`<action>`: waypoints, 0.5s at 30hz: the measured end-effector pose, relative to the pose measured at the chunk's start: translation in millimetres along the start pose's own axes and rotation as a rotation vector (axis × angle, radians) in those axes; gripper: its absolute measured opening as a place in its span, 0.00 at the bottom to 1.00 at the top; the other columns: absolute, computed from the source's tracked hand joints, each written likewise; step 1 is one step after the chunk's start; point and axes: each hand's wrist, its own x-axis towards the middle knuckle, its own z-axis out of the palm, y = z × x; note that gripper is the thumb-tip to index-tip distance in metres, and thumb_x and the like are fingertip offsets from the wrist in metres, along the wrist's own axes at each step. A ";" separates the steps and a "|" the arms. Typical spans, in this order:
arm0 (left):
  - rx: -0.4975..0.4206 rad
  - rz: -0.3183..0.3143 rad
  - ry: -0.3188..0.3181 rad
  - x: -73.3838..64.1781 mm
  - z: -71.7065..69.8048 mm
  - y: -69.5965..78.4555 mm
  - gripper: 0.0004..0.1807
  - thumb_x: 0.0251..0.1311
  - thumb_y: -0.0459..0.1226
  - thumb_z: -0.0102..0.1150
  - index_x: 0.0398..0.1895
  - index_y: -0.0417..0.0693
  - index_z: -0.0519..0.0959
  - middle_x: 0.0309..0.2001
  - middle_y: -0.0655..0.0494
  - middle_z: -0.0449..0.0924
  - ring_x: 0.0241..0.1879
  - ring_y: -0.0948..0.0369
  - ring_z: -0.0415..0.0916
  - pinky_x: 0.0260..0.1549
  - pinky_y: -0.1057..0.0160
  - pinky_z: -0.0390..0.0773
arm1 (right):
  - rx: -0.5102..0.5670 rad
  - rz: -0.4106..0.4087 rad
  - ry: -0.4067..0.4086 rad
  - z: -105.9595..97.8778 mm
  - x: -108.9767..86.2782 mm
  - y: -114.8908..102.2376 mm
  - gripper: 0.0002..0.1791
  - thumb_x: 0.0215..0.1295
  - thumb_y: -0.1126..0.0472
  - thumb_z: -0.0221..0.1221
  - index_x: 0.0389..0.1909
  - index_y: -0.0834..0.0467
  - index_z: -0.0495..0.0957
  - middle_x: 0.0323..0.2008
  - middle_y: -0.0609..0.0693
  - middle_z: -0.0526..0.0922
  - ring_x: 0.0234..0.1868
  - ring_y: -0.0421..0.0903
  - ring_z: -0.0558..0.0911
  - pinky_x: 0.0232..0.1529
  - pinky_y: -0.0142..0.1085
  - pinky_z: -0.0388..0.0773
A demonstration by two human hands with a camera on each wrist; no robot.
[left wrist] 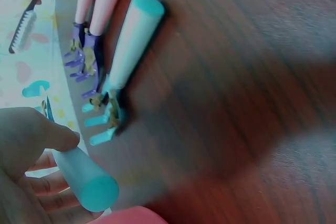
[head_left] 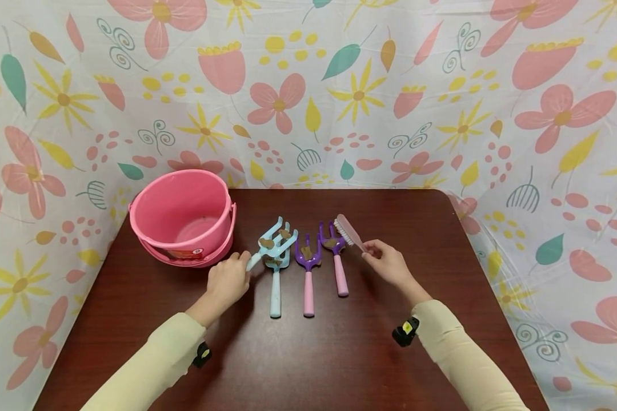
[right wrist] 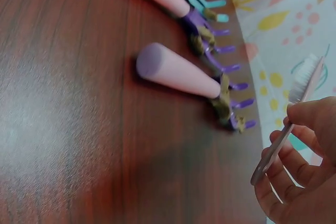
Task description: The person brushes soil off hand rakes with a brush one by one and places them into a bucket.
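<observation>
In the head view, my left hand [head_left: 228,281] grips the light blue handle of a garden hand fork [head_left: 273,245], its tines raised and carrying brown clumps. A second light blue hand fork [head_left: 275,294] lies right below that one. My right hand [head_left: 388,264] pinches the handle of a pink brush [head_left: 351,233] with white bristles. The bristles overlap the tines of the right-hand purple fork [head_left: 341,277] in this view, while the right wrist view has the brush [right wrist: 281,139] raised apart from the forks. Between them lies another purple fork [head_left: 308,294] with a pink handle. Brown clumps cling to the lying forks.
A pink bucket [head_left: 180,200] stands at the back left of the dark wooden table [head_left: 308,365], close to my left hand, its handle folded down. Behind the table hangs a flower-patterned cloth [head_left: 360,142]. Each wrist wears a small black camera [head_left: 405,332].
</observation>
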 end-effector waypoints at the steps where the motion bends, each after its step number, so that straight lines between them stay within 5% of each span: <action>1: -0.001 -0.001 -0.004 2.1 -0.9 2.1 0.15 0.44 0.36 0.67 0.32 0.45 0.71 0.22 0.50 0.70 0.18 0.48 0.75 0.10 0.55 0.68 | 0.002 -0.006 -0.001 0.2 0.3 -2.1 0.13 0.60 0.59 0.59 0.45 0.58 0.76 0.33 0.52 0.80 0.35 0.48 0.78 0.36 0.39 0.71; 15: -0.007 0.002 -0.025 18.9 -3.4 20.7 0.15 0.45 0.37 0.66 0.35 0.46 0.72 0.24 0.50 0.73 0.18 0.49 0.75 0.11 0.55 0.70 | -0.002 -0.206 0.048 2.5 8.0 -35.3 0.12 0.57 0.62 0.61 0.43 0.57 0.77 0.31 0.52 0.79 0.33 0.51 0.78 0.34 0.40 0.71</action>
